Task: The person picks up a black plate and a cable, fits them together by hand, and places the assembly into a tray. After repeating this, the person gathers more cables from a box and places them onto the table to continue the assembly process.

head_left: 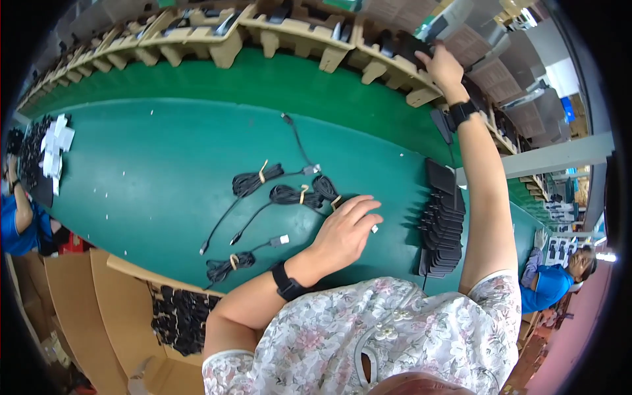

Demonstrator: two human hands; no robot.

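My left hand [345, 230] rests low over the green table, its fingers stretched out and a little apart. Beside its fingertips a small white-tipped connector [374, 229] peeks out. Under and next to this hand lies a coiled black cable [324, 186], bound with a tan tie. More tied black cables [289, 195] lie to its left, with plugs at their ends. My right hand [442, 69] reaches far to the upper right, to a cardboard tray [421, 82]. Its thumb and fingers are apart at a dark piece [409, 49] in that tray; the fingertips are partly hidden.
An overlapping row of flat black devices [442, 230] lies by my right arm. Cardboard trays [191, 41] line the far edge. Black parts and white pieces [58, 141] are heaped at far left. A cardboard box [99, 316] stands below. Co-workers sit at both sides.
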